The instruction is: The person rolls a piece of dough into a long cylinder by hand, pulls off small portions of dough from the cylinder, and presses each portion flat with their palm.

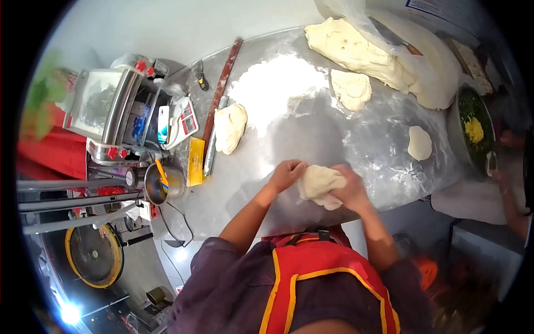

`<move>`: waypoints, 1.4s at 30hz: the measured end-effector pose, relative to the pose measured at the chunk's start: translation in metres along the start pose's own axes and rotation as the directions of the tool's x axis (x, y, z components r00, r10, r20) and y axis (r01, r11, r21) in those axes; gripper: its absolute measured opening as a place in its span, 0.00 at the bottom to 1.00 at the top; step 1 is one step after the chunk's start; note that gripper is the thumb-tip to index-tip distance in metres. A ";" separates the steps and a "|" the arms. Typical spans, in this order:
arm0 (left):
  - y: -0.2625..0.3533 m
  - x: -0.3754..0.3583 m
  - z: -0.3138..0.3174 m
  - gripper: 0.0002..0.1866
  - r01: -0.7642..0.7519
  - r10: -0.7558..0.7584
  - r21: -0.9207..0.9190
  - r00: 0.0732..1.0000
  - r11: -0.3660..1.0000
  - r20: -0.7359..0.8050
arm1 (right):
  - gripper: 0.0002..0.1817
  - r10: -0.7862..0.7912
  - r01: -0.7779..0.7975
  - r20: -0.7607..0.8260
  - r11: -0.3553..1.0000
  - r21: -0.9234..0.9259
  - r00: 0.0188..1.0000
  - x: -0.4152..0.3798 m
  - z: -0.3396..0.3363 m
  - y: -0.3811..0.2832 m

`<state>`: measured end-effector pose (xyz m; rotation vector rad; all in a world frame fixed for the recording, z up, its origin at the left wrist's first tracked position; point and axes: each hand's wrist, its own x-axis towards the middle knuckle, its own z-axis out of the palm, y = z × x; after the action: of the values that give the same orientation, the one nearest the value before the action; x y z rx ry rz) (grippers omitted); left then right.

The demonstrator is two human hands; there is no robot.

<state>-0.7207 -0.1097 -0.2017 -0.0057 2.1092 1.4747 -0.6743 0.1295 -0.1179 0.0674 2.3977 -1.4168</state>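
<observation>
A pale lump of dough (pixel 320 182) is between my two hands, near the front edge of the metal table (pixel 250 195). My left hand (pixel 287 175) grips its left side with bent fingers. On its right side my right hand (pixel 349 189) is wrapped round the dough, slightly blurred. Another dough piece (pixel 230 128) lies to the left, and a smaller piece (pixel 351 89) sits beyond, beside a large dough mass (pixel 361 53) partly under plastic. A flat round of dough (pixel 419 143) rests to the right. White flour (pixel 278 83) is spread behind my hands.
Leftward are a red rolling pin (pixel 222 83), yellow scraper (pixel 195 162), scale (pixel 183 122), metal pot (pixel 171 183) and dough machine (pixel 100 106). At right, a bowl of green and yellow filling (pixel 473 128) stands near another person's hand (pixel 500 178).
</observation>
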 end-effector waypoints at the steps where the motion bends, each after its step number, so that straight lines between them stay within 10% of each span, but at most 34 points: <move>1: 0.037 -0.011 -0.012 0.20 0.136 -0.135 0.047 0.991 0.990 -0.019 | 0.30 -0.037 0.037 0.009 0.999 0.007 0.999 -0.002 -0.010 -0.005; 4: -0.004 0.027 -0.032 0.29 -0.169 0.393 0.436 0.773 0.884 -0.498 | 0.27 0.062 -0.054 -0.055 0.988 0.147 0.997 -0.014 -0.041 0.017; 9: -0.030 0.077 -0.039 0.40 0.230 0.319 0.528 0.583 0.817 -0.747 | 0.34 0.335 -0.235 -0.143 0.854 0.464 0.931 -0.035 -0.040 0.098; 13: -0.010 0.067 0.035 0.35 -0.024 0.381 0.818 0.892 0.575 -0.242 | 0.38 0.184 -0.073 -0.265 0.923 0.378 0.947 -0.046 -0.022 0.115; 16: -0.022 0.010 0.077 0.32 -0.429 0.566 0.779 0.816 0.458 0.117 | 0.39 0.141 -0.064 -0.230 0.948 0.313 0.963 -0.042 -0.036 0.079; 18: -0.032 -0.017 0.066 0.31 -0.414 0.522 0.804 0.839 0.427 0.155 | 0.38 0.083 -0.056 -0.208 0.990 0.132 0.975 -0.038 -0.041 0.082; 21: -0.034 -0.029 0.030 0.27 -0.372 0.444 0.742 0.889 0.557 0.113 | 0.34 0.391 -0.332 0.023 0.749 0.574 0.920 -0.022 -0.045 0.086; 25: 0.011 -0.001 0.005 0.23 -0.356 0.431 0.300 0.870 0.885 -0.241 | 0.29 0.226 -0.197 0.046 0.710 0.676 0.973 0.004 -0.032 0.034; 29: 0.027 0.065 -0.006 0.24 -0.098 0.082 -0.358 0.995 0.928 -0.061 | 0.28 -0.290 0.290 -0.019 0.957 0.008 0.957 0.042 -0.002 0.023; 33: 0.077 0.031 -0.008 0.22 0.089 -0.087 0.074 0.996 0.993 -0.033 | 0.18 0.119 -0.201 0.161 0.616 0.762 0.980 0.047 -0.001 0.039; 35: 0.058 0.010 0.019 0.20 -0.093 0.167 0.344 0.967 0.934 -0.192 | 0.18 0.029 0.031 -0.216 0.962 0.271 0.976 0.037 0.030 0.046; 37: 0.036 -0.010 0.054 0.17 -0.285 0.516 0.521 0.770 0.805 -0.375 | 0.19 -0.465 0.285 -0.321 0.833 -0.474 0.825 0.021 0.058 0.040; 39: 0.013 -0.016 0.077 0.15 -0.373 0.730 0.648 0.512 0.664 -0.453 | 0.20 -0.601 0.321 -0.343 0.730 -0.603 0.722 0.009 0.080 0.038; 41: 0.000 -0.005 0.079 0.13 -0.318 0.669 0.685 0.665 0.656 -0.331 | 0.20 -0.245 0.191 -0.444 0.968 -0.163 0.862 0.022 0.113 0.109; 42: 0.000 0.005 0.078 0.12 -0.269 0.602 0.684 0.737 0.678 -0.307 | 0.19 -0.336 0.205 -0.401 0.920 -0.335 0.852 0.033 0.110 0.109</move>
<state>-0.6909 -0.0407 -0.2220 0.4579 3.1453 1.0184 -0.6508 0.0849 -0.2675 -0.0223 3.0861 -1.2603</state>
